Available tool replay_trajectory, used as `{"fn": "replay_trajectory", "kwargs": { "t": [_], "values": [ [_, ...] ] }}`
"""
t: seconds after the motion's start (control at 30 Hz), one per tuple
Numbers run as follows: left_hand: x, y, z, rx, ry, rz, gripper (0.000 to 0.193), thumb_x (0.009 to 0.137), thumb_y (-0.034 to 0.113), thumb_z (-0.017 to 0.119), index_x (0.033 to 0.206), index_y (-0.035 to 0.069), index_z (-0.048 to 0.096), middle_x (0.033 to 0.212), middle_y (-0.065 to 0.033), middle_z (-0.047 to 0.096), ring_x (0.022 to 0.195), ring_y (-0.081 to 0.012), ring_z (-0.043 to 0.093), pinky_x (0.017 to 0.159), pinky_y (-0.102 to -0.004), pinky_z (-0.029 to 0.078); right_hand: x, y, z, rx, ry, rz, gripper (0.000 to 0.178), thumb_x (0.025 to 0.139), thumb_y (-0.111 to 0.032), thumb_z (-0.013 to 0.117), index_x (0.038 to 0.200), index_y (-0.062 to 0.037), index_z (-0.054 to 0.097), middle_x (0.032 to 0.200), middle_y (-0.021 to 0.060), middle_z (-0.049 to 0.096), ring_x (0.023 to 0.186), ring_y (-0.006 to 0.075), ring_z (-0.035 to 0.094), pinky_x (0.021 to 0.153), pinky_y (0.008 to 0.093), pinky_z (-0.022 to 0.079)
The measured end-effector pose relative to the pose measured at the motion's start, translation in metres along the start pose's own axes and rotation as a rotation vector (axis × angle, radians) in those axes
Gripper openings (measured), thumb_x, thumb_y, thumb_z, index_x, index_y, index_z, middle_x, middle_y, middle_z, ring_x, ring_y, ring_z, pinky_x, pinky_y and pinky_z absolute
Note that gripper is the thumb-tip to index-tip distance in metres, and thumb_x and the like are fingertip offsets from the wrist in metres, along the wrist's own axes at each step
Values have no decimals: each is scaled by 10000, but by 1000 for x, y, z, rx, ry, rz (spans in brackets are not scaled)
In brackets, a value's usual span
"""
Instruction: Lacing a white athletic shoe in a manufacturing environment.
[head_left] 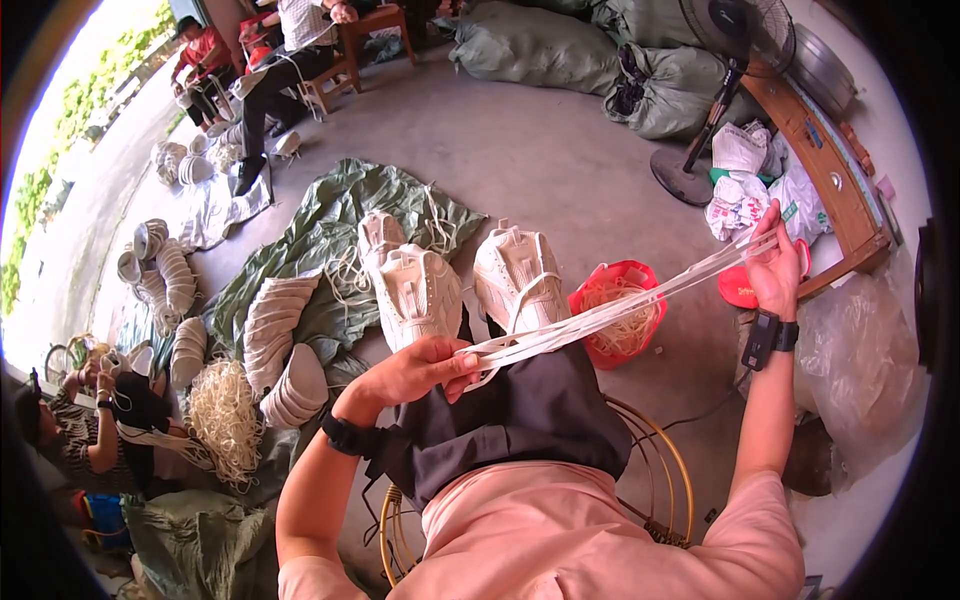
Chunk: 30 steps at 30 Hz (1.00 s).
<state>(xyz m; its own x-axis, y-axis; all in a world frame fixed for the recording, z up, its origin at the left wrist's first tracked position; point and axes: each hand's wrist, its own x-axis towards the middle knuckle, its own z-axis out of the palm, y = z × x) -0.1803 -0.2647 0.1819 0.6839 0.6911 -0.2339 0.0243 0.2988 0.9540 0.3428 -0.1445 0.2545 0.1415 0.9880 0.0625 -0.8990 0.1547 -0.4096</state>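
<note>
Taking twelve o'clock as straight ahead of the sitter, I see a grey floor (560,140) running off toward twelve. A crumpled green sheet (290,225) spreads across it at between ten and eleven. Full sacks (530,55) lie from twelve to one. Someone in dark trousers (275,105) sits at eleven, and another person (95,440) is at nine. A clear bag (860,350) sags between two and three; a black fan (683,178) stands at one. At ten, pale nested stacks (275,335) lean by the sheet, with a tangled lace pile (225,425) at nine. A red bowl (600,353) of laces sits at one, beside the sitter's knee. Close in, toward twelve, are pale shoes (420,300).

The right hand (775,262) is raised at two, fingers mostly straight with strands running in across them; whether they pinch, I cannot tell. The left hand (435,365), near half past ten, pinches the other end between thumb and fingers. Smallest are the white laces (590,322), a bundle stretched from hand to hand above the lap, passing over the bowl.
</note>
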Motion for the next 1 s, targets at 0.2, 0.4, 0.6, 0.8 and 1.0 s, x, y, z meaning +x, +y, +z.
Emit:
{"fn": "replay_trajectory", "kwargs": {
  "t": [0.2,0.4,0.6,0.8,1.0],
  "values": [
    [-22,25,-4,69,147,28,384,1030,356,522,912,4,619,676,22,521,599,-75,509,569,-225,419,3,-8,-9,68,33,100,258,1025,-78,448,1229,17,573,939,63,635,793,159,600,737,297,522],
    [-52,55,-5,101,236,32,382,1026,351,529,901,-3,601,664,9,519,588,-83,515,565,-239,429,-9,10,8,60,-205,274,225,1046,-141,423,1083,2,593,776,21,527,661,127,477,634,273,412],
    [-95,87,-2,91,506,304,368,1025,309,505,813,10,534,619,-21,493,497,-105,481,464,-247,400,-26,36,17,-120,-296,365,252,1058,-237,436,972,-41,570,783,21,521,702,137,505,661,281,451],
    [-141,100,22,19,752,641,394,993,362,545,833,3,506,602,-19,458,411,-119,432,400,-236,415,-43,63,13,-259,-351,488,258,1044,-271,469,944,-58,576,762,24,539,767,170,560,724,311,496],
    [-183,124,28,-302,277,836,276,917,223,667,836,0,525,817,-216,683,476,-236,649,412,-403,556,-58,80,11,-627,-518,601,239,979,-302,604,942,-66,597,633,29,561,763,216,657,772,350,509]
  ]
}}
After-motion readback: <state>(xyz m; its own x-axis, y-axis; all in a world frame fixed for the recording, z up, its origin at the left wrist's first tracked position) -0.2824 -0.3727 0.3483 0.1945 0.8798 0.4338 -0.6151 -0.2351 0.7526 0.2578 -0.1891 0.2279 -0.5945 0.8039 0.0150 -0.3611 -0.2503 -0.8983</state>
